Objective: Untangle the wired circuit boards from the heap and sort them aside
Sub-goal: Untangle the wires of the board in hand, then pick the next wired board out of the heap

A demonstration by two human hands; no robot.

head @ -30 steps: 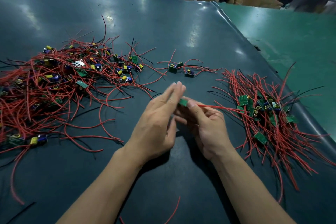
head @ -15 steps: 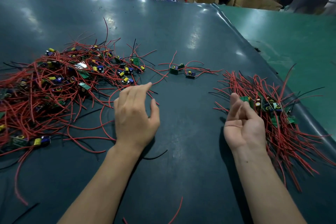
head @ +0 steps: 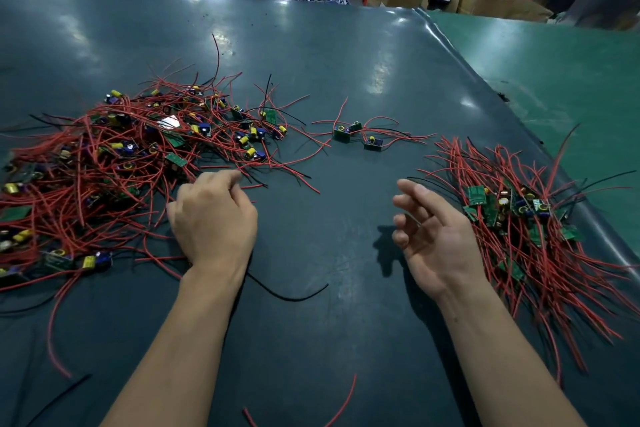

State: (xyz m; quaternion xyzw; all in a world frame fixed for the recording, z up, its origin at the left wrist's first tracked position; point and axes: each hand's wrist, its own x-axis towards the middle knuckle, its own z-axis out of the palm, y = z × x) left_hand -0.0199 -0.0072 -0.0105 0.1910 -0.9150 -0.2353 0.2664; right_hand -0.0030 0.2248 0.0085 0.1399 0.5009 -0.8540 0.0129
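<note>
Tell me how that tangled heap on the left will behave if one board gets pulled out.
The tangled heap probably drags neighbours along: its red wires cross everywhere. The wires look floppy, curving loosely on the table. The boards seem light.

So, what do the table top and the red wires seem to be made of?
Table top: probably a smooth rubber or vinyl mat, dark teal; it shows soft glare from the lamps. Red wires: likely plastic-insulated, matte; they bend freely in loose curves.
</note>
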